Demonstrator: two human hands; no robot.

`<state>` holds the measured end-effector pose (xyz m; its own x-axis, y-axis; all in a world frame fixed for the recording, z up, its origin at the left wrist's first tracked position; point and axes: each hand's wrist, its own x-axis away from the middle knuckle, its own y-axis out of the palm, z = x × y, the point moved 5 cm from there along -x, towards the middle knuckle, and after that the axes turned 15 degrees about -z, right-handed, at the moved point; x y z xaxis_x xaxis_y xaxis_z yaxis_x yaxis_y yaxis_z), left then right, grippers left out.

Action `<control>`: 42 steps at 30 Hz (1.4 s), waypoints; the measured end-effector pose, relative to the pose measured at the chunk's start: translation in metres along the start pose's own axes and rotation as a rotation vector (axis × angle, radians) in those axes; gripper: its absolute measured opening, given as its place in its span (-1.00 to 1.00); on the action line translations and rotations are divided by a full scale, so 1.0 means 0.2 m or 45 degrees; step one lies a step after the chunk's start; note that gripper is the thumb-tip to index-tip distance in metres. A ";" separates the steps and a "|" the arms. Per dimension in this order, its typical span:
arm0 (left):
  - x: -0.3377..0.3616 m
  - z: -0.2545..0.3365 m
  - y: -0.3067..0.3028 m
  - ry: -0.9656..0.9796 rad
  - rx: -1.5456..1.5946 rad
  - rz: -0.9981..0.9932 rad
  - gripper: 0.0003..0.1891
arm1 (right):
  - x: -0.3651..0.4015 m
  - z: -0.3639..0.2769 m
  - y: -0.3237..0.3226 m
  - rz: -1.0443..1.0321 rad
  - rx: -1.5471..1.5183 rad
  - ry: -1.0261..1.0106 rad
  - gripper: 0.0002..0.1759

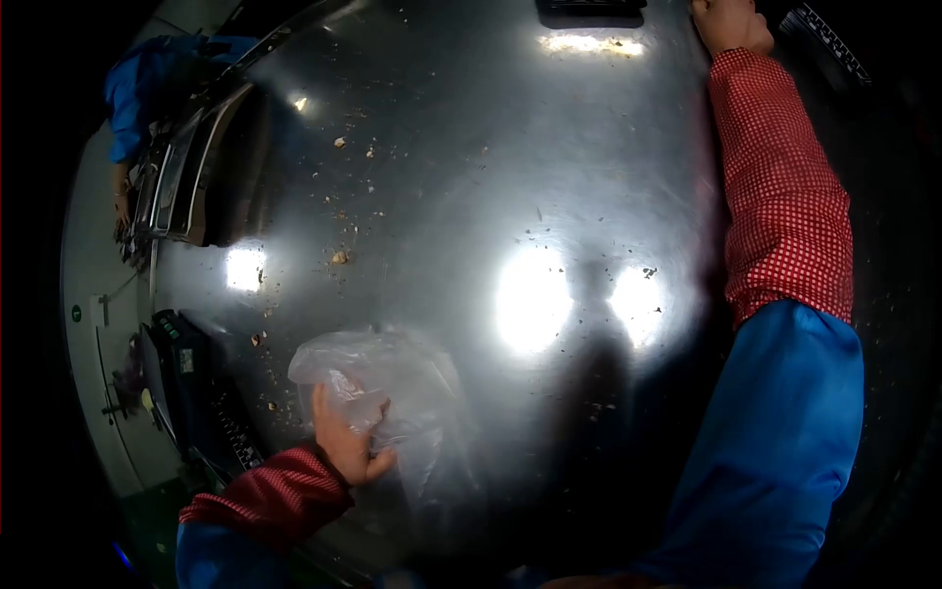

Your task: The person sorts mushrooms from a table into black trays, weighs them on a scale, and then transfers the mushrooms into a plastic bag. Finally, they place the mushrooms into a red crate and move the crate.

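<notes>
My left hand [348, 440] is at the lower left of the head view, its fingers curled into a thin clear plastic bag [417, 393] and gripping it. The bag lies crumpled on the metal tabletop [422, 226] and trails towards my body. Far off at the top right, my right hand [734, 25] is closed by the table's right edge, with the arm stretched out. The frame's border cuts off part of that hand, so I cannot make out what it holds, if anything.
Brown crumbs [340, 257] are scattered over the left half of the table. A dark tray [592, 10] sits at the far edge. Black crates stand at the left [196, 393] and upper right [826, 44]. A co-worker in blue [147, 83] is beyond the left side.
</notes>
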<state>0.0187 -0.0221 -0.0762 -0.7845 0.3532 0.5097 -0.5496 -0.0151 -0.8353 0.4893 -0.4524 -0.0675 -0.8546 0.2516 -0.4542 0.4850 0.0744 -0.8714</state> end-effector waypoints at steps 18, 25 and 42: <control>0.08 -0.03 0.02 0.093 0.017 0.359 -0.46 | 0.74 0.23 -0.20 -0.472 -1.689 0.358 -0.53; 0.05 -0.05 -0.01 0.199 0.019 0.659 -0.65 | 1.85 0.03 -1.19 -0.958 -1.759 0.517 -0.69; 0.78 0.00 0.09 0.567 1.110 0.349 -0.80 | 5.63 0.49 -2.62 -0.146 -0.422 2.035 -0.39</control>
<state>-0.1140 0.0338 -0.0125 -0.8343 0.5488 0.0516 -0.5246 -0.7617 -0.3803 -0.7451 -0.3028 -0.1393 0.0604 0.8995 0.4327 0.6324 0.3009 -0.7138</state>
